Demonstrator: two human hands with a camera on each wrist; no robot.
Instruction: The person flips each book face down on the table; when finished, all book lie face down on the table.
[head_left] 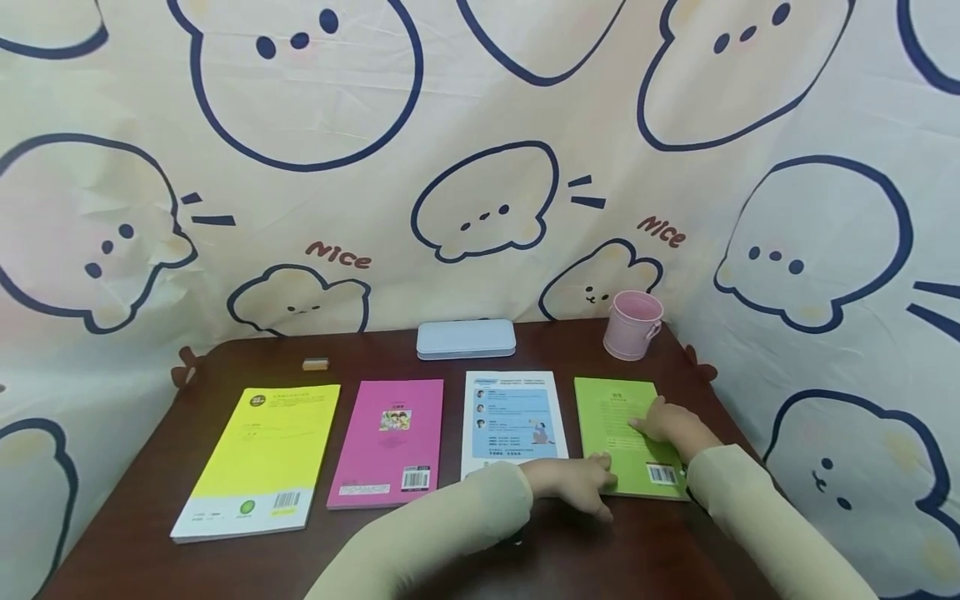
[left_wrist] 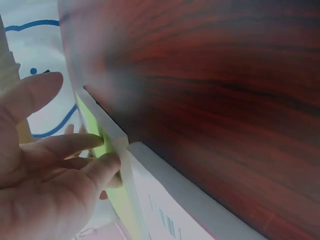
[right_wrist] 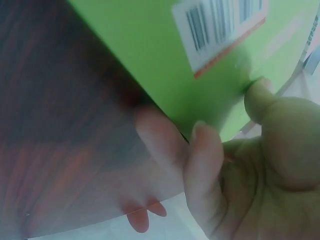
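Note:
A green book (head_left: 611, 417) with a barcode lies on the right part of the table. The right hand (head_left: 675, 427) holds its right edge; in the right wrist view the thumb rests on the green cover (right_wrist: 150, 55) and the fingers are at the edge. At the lower left corner of that book, the left hand (head_left: 573, 483) touches the cover with extended fingers. Its thumb stands apart in the left wrist view. Under the left forearm, a white and blue book (head_left: 513, 417) is partly hidden.
Further left lie a pink book (head_left: 393, 450) and a yellow book (head_left: 262, 450). A pale blue case (head_left: 465, 339), a pink bucket (head_left: 632, 329) and a small eraser-like block (head_left: 316, 364) stand along the back. Patterned cloth (head_left: 480, 125) surrounds the dark wooden table (head_left: 570, 567).

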